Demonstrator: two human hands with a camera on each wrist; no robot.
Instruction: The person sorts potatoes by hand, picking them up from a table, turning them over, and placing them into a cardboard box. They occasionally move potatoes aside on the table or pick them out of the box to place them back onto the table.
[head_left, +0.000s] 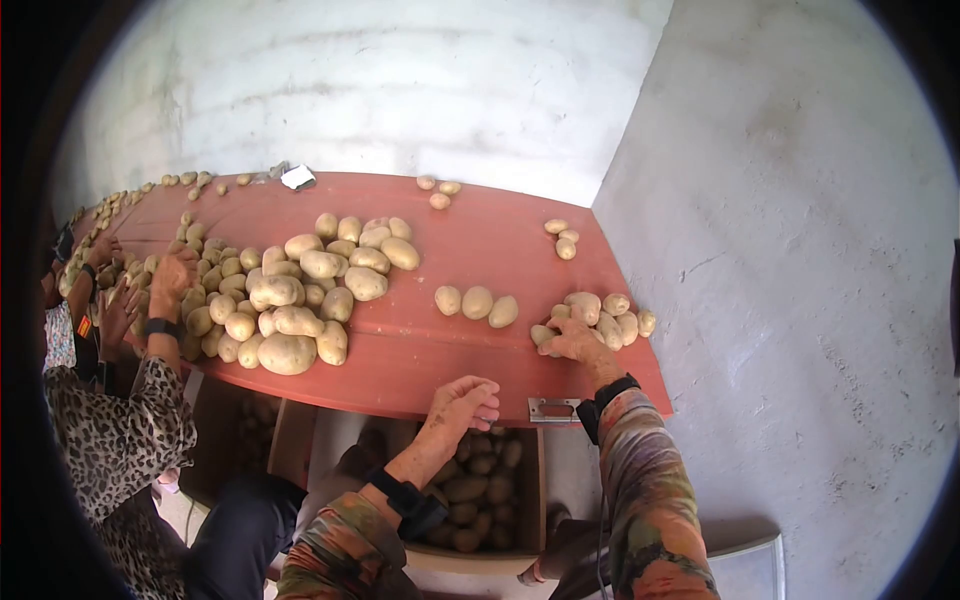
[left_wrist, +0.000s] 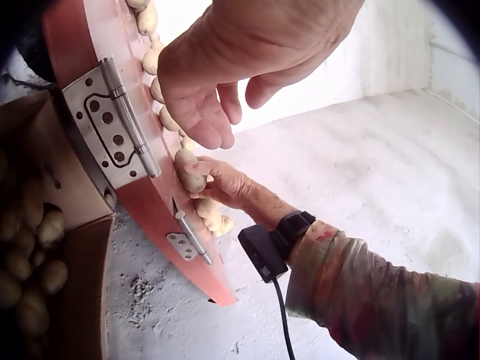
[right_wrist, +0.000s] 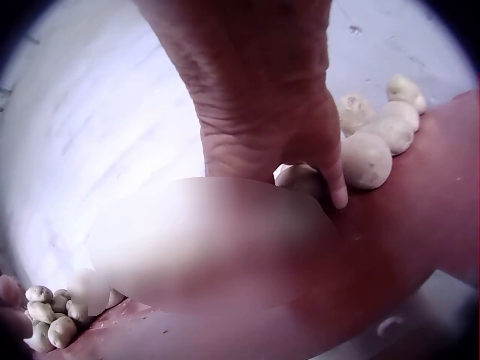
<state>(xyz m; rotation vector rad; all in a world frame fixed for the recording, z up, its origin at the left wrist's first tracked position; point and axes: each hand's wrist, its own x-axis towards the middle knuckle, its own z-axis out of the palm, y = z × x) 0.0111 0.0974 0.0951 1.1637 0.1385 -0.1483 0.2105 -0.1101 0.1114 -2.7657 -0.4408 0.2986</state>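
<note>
My right hand (head_left: 580, 345) grips a potato (left_wrist: 189, 171) at the near left side of a small potato group (head_left: 610, 325) on the table's right end. In the right wrist view, the fingers of that hand (right_wrist: 262, 105) reach down around a potato (right_wrist: 300, 180), with a row of others beside it. A large blurred patch hides part of this view. My left hand (head_left: 458, 408) hovers at the table's front edge, its fingers loosely bent and nothing in them; the left wrist view shows the same hand (left_wrist: 240, 60) from below. Three potatoes (head_left: 477, 302) lie in a line between the hands.
A large potato pile (head_left: 300, 290) covers the red table's (head_left: 400, 385) left part. Smaller groups lie farther back, near the walls. Below stands a box of potatoes (head_left: 480, 490). Metal hinges (left_wrist: 112, 124) sit on the front edge. Another person's hands (head_left: 172, 280) are at left.
</note>
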